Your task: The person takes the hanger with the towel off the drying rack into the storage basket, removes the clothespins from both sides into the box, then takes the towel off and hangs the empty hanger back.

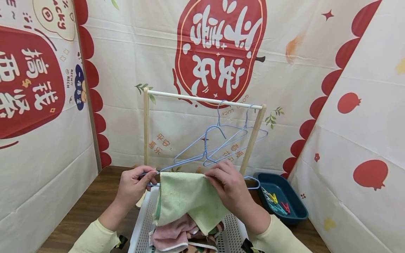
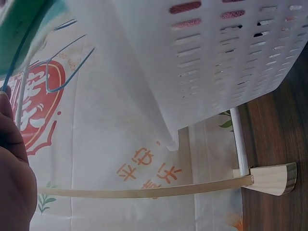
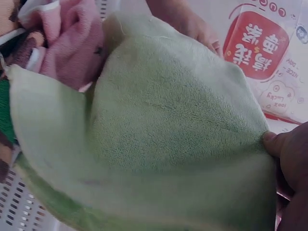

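My left hand (image 1: 134,184) grips the left end of a blue wire hanger (image 1: 205,144), whose hook stands up above the cloth. A light green towel (image 1: 186,195) is draped over the hanger's lower part, its front falling toward the basket. At the upper right, my right hand (image 1: 231,182) pinches the towel's edge between thumb and fingers; the right wrist view shows the thumb (image 3: 273,142) pressed on the green cloth. The hanger's right end (image 1: 253,182) sticks out beyond this hand. Much of the hanger's bottom bar is hidden by the towel.
Below the hands stands a white perforated basket (image 1: 143,218) with a pink towel (image 1: 172,232) and camouflage-patterned cloth (image 1: 202,248). Behind is a wooden rack (image 1: 202,98) with two blue hangers on its right side. A dark blue tray (image 1: 297,214) holds several clothespins (image 1: 273,198).
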A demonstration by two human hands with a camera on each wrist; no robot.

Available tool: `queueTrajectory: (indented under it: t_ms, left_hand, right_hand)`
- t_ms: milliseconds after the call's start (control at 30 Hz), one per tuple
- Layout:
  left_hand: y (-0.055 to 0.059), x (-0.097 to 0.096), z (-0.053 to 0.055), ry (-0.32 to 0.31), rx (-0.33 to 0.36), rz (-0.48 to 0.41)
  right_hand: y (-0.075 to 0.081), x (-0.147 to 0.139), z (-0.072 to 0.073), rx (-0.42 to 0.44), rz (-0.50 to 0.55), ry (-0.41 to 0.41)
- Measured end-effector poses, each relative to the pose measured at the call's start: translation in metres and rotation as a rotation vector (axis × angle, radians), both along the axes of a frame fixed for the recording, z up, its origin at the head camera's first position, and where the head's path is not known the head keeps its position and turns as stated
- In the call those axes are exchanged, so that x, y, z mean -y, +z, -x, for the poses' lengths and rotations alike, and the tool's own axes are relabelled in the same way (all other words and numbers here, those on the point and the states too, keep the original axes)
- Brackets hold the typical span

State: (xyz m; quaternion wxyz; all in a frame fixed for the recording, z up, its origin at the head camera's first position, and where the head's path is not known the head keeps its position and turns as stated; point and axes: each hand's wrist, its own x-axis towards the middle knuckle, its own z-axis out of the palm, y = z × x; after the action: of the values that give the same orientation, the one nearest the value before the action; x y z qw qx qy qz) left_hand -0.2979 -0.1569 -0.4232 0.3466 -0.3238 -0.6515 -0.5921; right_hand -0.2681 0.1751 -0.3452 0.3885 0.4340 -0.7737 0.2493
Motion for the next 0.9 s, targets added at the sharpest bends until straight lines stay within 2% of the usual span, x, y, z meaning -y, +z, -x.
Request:
queueTrajectory:
  t_ms: [433,633,767,900]
  left_hand:
    - [-0.001,0.0,0.002,0.027,0.01,0.018]
    - [0.002,0.0,0.0,0.034,0.03,0.019]
    - [0.001,0.001,0.0,0.037,0.054,0.017]
    - [0.0,0.002,0.0,0.034,0.057,0.016]
  right_hand:
    - [0.022,0.0,-0.004,-0.027,0.062,0.022]
    - [0.031,-0.001,-0.009,-0.051,0.074,-0.004]
    - [0.035,-0.001,-0.013,-0.073,0.126,-0.005]
    - [0.04,-0.002,-0.014,-0.094,0.211,0.027]
